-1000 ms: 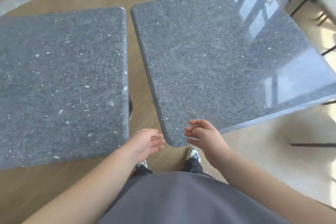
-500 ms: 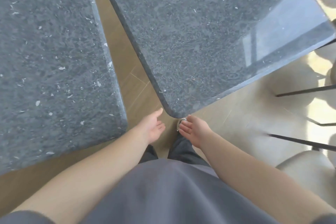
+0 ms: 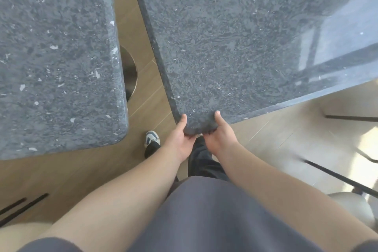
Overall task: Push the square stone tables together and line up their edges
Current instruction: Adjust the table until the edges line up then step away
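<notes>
Left hand (image 3: 180, 141) and right hand (image 3: 219, 136): both grip the near rounded corner of the right-hand square table of dark grey speckled polished stone (image 3: 235, 37), thumbs lying on its top surface, fingers curled under the edge and hidden. That table sits skewed, its left edge angling away from the left-hand square table of matching grey speckled stone (image 3: 57, 57); the two are apart, a wedge-shaped gap of tan wood-plank floor (image 3: 147, 92) between them. Round metal table base (image 3: 129, 71): partly visible beneath the left table. White-and-blue sneaker (image 3: 151, 138): on the floor, just beside the left table's near corner.
</notes>
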### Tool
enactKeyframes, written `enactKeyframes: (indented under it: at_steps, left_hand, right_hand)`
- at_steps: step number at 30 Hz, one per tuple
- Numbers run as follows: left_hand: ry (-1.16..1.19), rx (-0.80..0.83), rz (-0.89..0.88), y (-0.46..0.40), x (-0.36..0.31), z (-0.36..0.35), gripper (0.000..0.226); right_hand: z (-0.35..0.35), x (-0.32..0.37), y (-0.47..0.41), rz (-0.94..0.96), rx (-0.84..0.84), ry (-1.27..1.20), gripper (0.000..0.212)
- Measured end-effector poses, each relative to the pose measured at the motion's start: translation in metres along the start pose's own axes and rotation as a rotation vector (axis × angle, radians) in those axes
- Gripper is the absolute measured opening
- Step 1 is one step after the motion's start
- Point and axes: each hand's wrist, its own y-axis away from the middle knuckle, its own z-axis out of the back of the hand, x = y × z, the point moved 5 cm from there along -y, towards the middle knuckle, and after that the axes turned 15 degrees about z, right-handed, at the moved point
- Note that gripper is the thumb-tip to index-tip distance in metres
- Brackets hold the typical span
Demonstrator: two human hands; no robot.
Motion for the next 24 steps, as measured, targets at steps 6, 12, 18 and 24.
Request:
enactKeyframes:
  at_steps: [6,12,18,24]
  left_hand:
    - [0.057,0.015,-0.069,-0.015,0.006,-0.001,0.045]
    - [-0.071,-0.049,-0.045,-0.027,0.0,0.007,0.054]
    - [-0.115,-0.049,-0.03,-0.04,-0.004,0.014,0.057]
    - [-0.126,-0.038,0.018,-0.043,-0.008,0.02,0.071]
  right_hand:
    - [0.007,0.001,-0.016,0.001,0.08,0.037,0.077]
    - [0.007,0.002,-0.014,0.035,0.046,0.123,0.068]
    - [0.002,0.003,-0.005,0.067,-0.028,0.139,0.055]
    - [-0.007,0.001,0.006,0.12,-0.051,0.132,0.043]
